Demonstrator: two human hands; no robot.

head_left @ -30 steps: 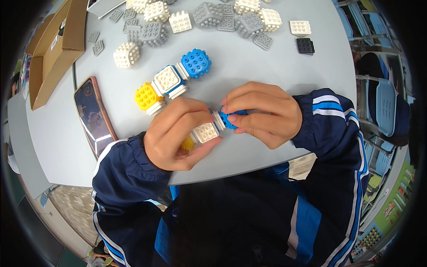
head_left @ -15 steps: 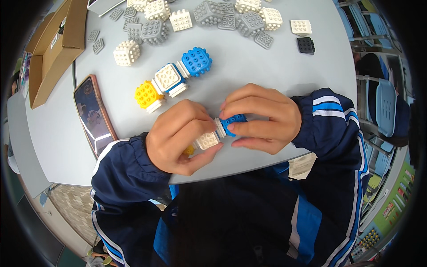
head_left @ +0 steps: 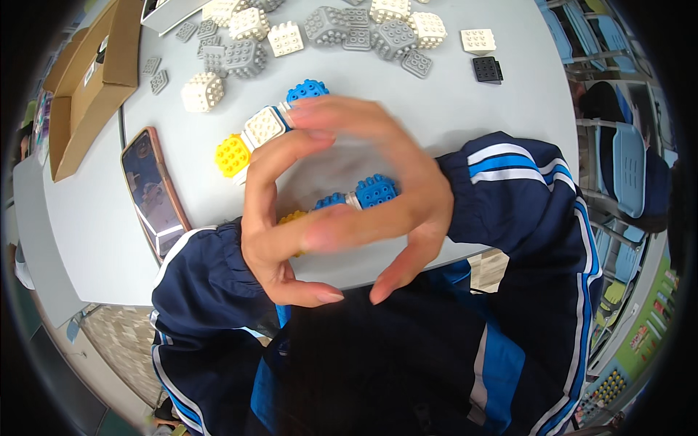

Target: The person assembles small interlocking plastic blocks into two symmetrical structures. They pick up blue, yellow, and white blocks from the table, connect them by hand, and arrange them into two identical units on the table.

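Note:
Over a short row of linked studded toy blocks, my left hand (head_left: pixel 267 256) and my right hand (head_left: pixel 427 190) are raised, fingers apart and curved toward each other. Neither hand holds anything. Between and beneath them the row shows a blue block (head_left: pixel 376 190), a second blue one and a yellow block (head_left: pixel 293 217); fingers cover the rest. Farther off lies a similar row: a yellow block (head_left: pixel 233 155), a middle block with a white plate (head_left: pixel 264 127) and a blue block (head_left: pixel 307 89). My right fingers overlap that row in view; whether they touch it I cannot tell. The right hand is blurred.
A phone (head_left: pixel 154 185) lies at the left, by an open cardboard box (head_left: pixel 94 94). Several white and grey studded blocks (head_left: pixel 326 26) and grey plates spread along the far side. A black piece (head_left: pixel 486 70) and a white piece (head_left: pixel 478 41) sit far right.
Both hands have let go of the near row and opened. My right hand has swung left and its fingers now reach over the row. The near row lies on the table.

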